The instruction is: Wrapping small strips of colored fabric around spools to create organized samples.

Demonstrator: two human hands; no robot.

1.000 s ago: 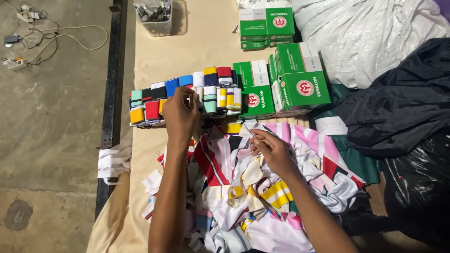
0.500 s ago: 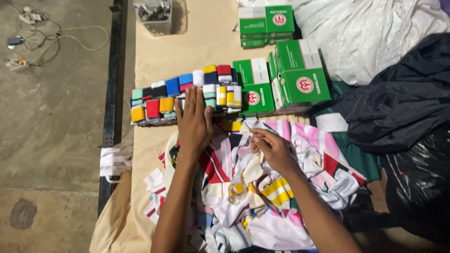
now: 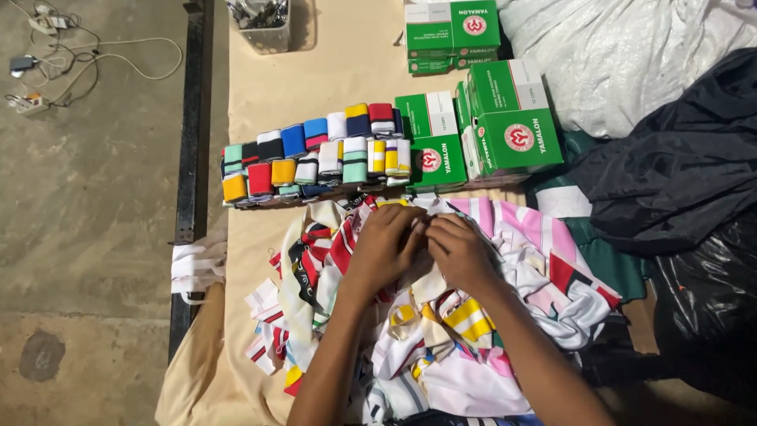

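Pinching together, the left hand (image 3: 386,241) and right hand (image 3: 460,251) grasp a strip atop the striped fabric pile (image 3: 441,331), directly beneath their fingers.

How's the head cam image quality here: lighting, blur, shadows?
Head view: even, soft light on the beige cloth-covered table; rolls of striped coloured fabric bands fairly sharp; left hand and right hand slightly soft; black plastic sheeting at right falls into deep shadow, detail lost; no strong glare.
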